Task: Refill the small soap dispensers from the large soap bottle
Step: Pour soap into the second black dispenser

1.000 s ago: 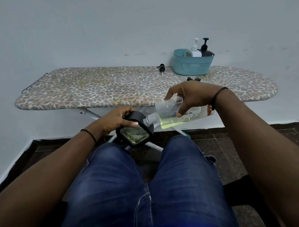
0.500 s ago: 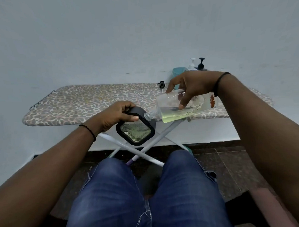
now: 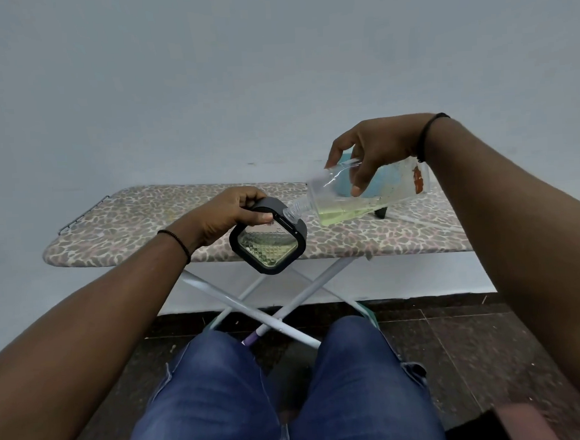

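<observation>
The right hand [image 3: 383, 146] holds the big soap bottle [image 3: 364, 193] tipped, its neck touching the small black dispenser [image 3: 269, 245] that the left hand [image 3: 230, 210] grips above the ironing board [image 3: 142, 219].

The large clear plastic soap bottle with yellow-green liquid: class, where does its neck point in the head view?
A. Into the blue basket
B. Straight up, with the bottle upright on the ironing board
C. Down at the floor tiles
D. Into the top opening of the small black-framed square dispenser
D: the large clear plastic soap bottle, gripped by the right hand, is tilted with its neck at the small black-framed square dispenser held by the left hand.
</observation>
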